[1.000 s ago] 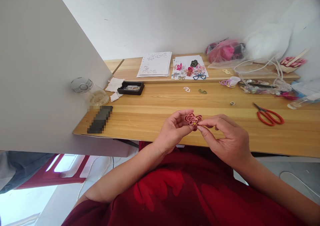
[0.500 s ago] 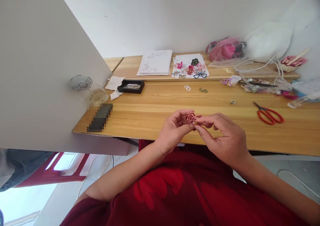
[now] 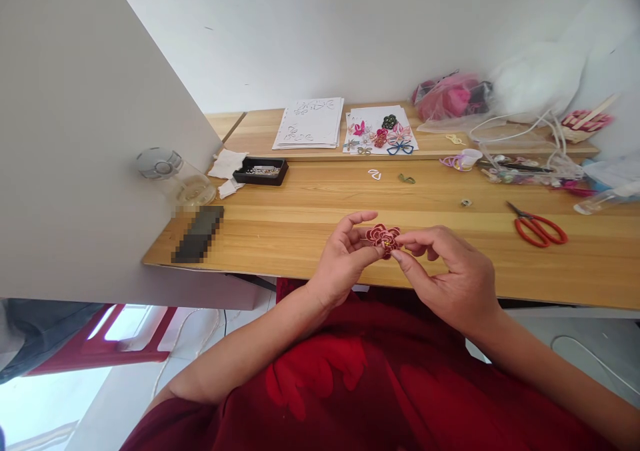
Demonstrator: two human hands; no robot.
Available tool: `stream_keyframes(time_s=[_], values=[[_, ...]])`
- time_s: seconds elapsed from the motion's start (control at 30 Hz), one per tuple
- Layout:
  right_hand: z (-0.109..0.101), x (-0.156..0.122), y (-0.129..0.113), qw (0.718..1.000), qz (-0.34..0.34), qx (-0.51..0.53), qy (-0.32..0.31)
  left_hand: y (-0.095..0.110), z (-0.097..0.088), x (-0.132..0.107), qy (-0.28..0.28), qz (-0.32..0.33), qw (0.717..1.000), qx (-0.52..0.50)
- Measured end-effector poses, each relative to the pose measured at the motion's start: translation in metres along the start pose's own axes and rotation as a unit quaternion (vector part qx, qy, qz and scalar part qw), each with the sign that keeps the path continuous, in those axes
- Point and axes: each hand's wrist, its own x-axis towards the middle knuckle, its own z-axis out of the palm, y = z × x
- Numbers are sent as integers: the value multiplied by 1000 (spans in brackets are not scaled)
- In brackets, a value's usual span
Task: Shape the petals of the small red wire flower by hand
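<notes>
A small red and pink flower-shaped ornament [image 3: 383, 236] with a gold centre is held just above the front edge of the wooden table [image 3: 310, 218]. My left hand [image 3: 345, 258] pinches its left side, with the index finger raised and curved. My right hand [image 3: 447, 278] pinches its right side between thumb and fingertips. Both hands are closed on the flower.
Red scissors [image 3: 537, 228] lie at the right. A black tray [image 3: 262, 171], a glass jar [image 3: 175, 178] and a dark pixelated object [image 3: 197, 233] sit at the left. Paper sheets [image 3: 310, 123] and several finished ornaments [image 3: 381, 134] rest on the raised shelf; bags and cords lie at the far right. A white panel [image 3: 75, 138] stands at left.
The flower has been turned slightly between the fingers, and my left index finger has lifted away from it. The hands stay in the same place.
</notes>
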Motion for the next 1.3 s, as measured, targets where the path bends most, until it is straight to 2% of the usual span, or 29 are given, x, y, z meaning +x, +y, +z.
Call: stream_keyframes(time_s=[0.27, 0.47, 0.7, 0.8, 1.03, 1.3], values=[[0, 0, 2, 1000, 16, -7, -16, -2, -2, 1, -13, 15, 1000, -18], [0, 4, 1, 998, 60, 4, -15, -3, -1, 0, -17, 27, 999, 11], [0, 3, 1, 987, 144, 70, -24, -4, -2, 0, -15, 14, 1000, 16], [0, 3, 2, 984, 156, 81, -25, -3, -2, 0, -16, 3, 1000, 8], [1, 3, 3, 988, 129, 75, -40, -4, -4, -1, -6, -17, 1000, -8], [0, 2, 7, 999, 0, 27, -44, -5, -5, -1, -15, -11, 1000, 0]])
